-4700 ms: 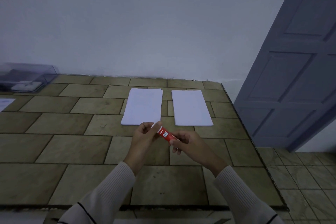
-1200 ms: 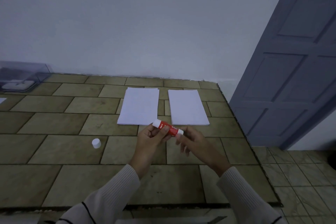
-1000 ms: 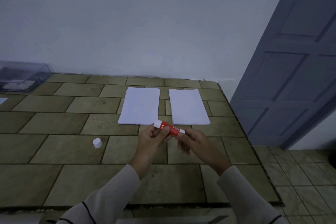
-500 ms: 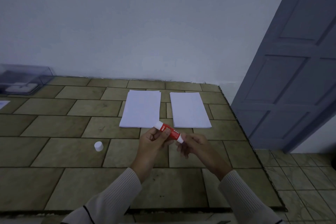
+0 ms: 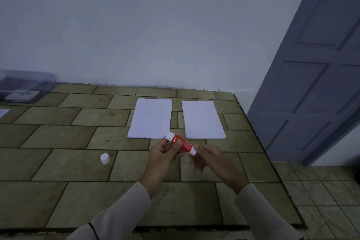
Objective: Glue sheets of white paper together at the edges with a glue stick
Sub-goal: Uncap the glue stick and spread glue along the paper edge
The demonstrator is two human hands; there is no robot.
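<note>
step: winding glue out | glue stick (image 5: 180,144): in left grip (image 5: 161,154), above worktop (image 5: 58,161), near paper (image 5: 151,119) | base: pinched by right grip (image 5: 206,157) | tip: twist only slightly, keep stick short

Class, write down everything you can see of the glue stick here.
The glue stick is a small red tube with white lettering and white ends, plastic by its look. It is tilted in the air, upper end toward the paper. The left hand grips its middle; the right hand pinches its lower white end. A white cap lies apart.
</note>
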